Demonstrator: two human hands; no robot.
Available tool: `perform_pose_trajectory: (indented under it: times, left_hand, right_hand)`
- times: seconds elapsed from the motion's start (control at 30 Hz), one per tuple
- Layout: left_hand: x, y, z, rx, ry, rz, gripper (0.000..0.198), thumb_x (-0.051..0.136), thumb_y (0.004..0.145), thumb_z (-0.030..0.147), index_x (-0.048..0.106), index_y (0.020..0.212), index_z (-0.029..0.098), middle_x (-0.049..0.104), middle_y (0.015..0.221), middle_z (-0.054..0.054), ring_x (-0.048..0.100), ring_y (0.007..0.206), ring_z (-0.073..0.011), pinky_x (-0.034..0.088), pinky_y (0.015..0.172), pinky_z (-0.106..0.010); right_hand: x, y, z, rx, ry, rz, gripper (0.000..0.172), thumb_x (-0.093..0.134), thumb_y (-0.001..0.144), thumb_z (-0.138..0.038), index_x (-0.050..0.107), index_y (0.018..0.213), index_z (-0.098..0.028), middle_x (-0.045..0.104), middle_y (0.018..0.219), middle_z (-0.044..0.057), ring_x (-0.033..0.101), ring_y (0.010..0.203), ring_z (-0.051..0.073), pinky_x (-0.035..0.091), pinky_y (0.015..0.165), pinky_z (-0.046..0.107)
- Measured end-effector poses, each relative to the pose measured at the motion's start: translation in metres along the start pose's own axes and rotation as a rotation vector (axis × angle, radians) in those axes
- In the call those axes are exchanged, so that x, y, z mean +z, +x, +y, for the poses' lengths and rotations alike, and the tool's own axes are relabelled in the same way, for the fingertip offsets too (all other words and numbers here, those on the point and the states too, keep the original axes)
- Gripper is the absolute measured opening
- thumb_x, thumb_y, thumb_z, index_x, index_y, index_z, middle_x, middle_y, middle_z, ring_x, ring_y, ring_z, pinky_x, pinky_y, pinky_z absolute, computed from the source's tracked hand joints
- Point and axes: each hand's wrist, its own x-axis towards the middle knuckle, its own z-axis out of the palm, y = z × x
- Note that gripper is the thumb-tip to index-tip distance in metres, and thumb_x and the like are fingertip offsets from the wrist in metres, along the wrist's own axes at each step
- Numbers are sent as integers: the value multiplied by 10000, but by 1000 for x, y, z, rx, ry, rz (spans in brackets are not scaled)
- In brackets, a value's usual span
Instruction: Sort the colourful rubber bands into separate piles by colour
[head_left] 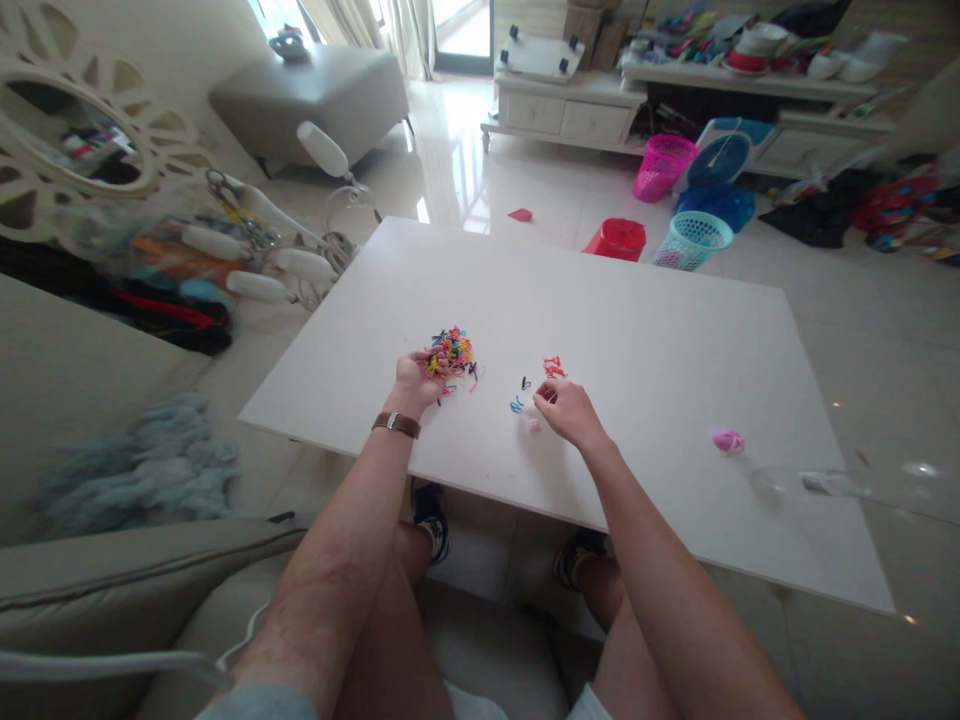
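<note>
A heap of small multicoloured rubber bands [457,350] lies on the white table [637,330]. My left hand [418,378], palm turned up and fingers curled, is at the heap's near-left side with a few yellow and dark bands in it. To the right, my right hand [570,408] is closed in a pinch just over the tabletop; whatever its fingertips hold is too small to make out. Around it lie separate groups: red bands [554,368], a black band [525,383], blue bands [517,405] and pale pink bands [534,426].
A purple-pink object [727,441] and a clear glass-like item [825,483] are on the table's right side. Beyond the far edge stand a red stool-like item [621,240] and a light-blue basket [691,243]. A lamp with white shades [304,265] stands left.
</note>
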Motion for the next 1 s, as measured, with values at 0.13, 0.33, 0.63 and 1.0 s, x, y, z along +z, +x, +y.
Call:
perform_pose_trajectory:
  times: [0.13,0.33,0.63,1.0]
  left_hand:
    - [8,-2,-7,46,25,20,227,486,796,83,663,925,143,692,790,-109,713,766,-195,616,678,-293]
    - [26,-20,-36,-129,216,-162,315,427,947,204,708,1023,84,744,922,-196,757,961,-271,637,844,-385]
    - [44,-55,-84,-540,359,-379,482,369,1053,313,739,880,57,760,841,-187,761,792,-215,610,800,-274]
    - [45,-61,-92,-505,390,-424,512,314,1066,259,726,866,31,757,831,-176,696,659,-171,587,684,-266]
  right_hand:
    - [0,0,-1,-12,14,28,119,628,866,-194,708,781,-212,767,847,42,694,785,175,497,778,284]
    - [-8,1,-8,-150,173,222,150,600,917,-243,706,819,-200,719,876,44,647,764,163,507,792,294]
    - [-13,0,-3,-363,190,89,68,699,884,-251,746,849,-216,625,993,57,602,1063,217,519,909,350]
    - [2,2,4,-424,174,14,59,711,820,-162,740,822,-212,584,995,56,591,1006,226,516,945,421]
